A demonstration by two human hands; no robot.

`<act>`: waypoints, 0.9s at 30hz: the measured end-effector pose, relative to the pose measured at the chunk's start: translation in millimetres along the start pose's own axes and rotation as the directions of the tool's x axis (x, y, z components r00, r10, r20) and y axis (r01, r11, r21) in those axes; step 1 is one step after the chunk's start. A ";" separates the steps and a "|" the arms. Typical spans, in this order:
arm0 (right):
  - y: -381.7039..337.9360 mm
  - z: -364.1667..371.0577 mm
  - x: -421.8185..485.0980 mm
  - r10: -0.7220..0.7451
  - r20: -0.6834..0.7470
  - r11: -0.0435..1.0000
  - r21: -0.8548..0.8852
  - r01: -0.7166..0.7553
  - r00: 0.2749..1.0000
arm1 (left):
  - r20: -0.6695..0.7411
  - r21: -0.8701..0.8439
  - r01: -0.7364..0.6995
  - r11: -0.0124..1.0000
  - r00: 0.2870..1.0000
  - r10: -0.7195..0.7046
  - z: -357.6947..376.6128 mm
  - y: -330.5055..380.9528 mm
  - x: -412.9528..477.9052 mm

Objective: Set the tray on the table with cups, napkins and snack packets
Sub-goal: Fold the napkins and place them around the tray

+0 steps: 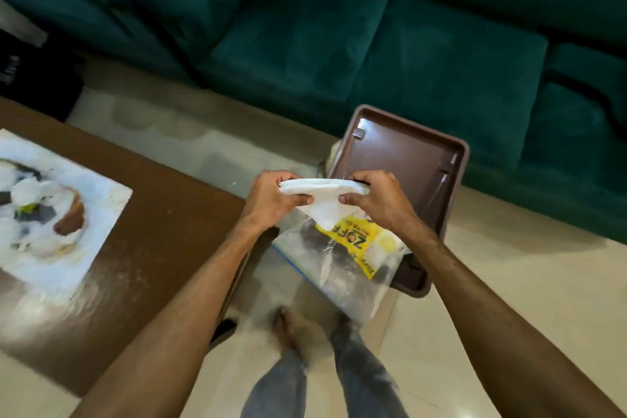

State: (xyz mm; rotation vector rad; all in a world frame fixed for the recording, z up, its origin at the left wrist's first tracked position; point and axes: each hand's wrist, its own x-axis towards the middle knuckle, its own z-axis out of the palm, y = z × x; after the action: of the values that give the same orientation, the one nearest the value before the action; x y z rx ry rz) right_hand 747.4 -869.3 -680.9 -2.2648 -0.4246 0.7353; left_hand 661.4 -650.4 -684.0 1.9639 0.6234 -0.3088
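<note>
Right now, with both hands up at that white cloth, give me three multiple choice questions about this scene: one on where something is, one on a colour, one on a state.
1. Where is the brown tray?
A. On the wooden table
B. On the sofa
C. Off the table, between it and the sofa

2. What colour is the sofa?
A. Dark green
B. Red
C. Grey

3. How is the white napkin held?
A. It lies flat on the floor
B. It is pinched by both hands
C. It is gripped by one hand only

Answers:
1 C: the tray sits to the right of the wooden table, in front of the sofa, with a clear bag and a yellow snack packet at its near end.
2 A: the cushions are deep green.
3 B: the left hand and the right hand each grip one end.
</note>
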 end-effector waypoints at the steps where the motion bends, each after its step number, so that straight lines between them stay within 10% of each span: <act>1: -13.0 13.4 -4.8 -0.029 0.015 1.000 0.003 0.029 0.999 | -0.008 -0.008 0.019 1.000 1.000 -0.019 -14.4 -10.6 -13.1; 27: -407.0 470.0 -139.9 -0.112 0.245 0.981 0.179 0.069 0.963 | -0.383 -0.690 0.042 0.723 0.826 -0.413 -405.5 -355.9 -338.4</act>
State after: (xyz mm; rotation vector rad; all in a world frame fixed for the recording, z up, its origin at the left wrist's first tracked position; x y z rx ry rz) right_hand 313.7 -407.2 -613.8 -1.9859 -0.5615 0.9814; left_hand 162.4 -262.0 -608.4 1.2464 1.1656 0.2905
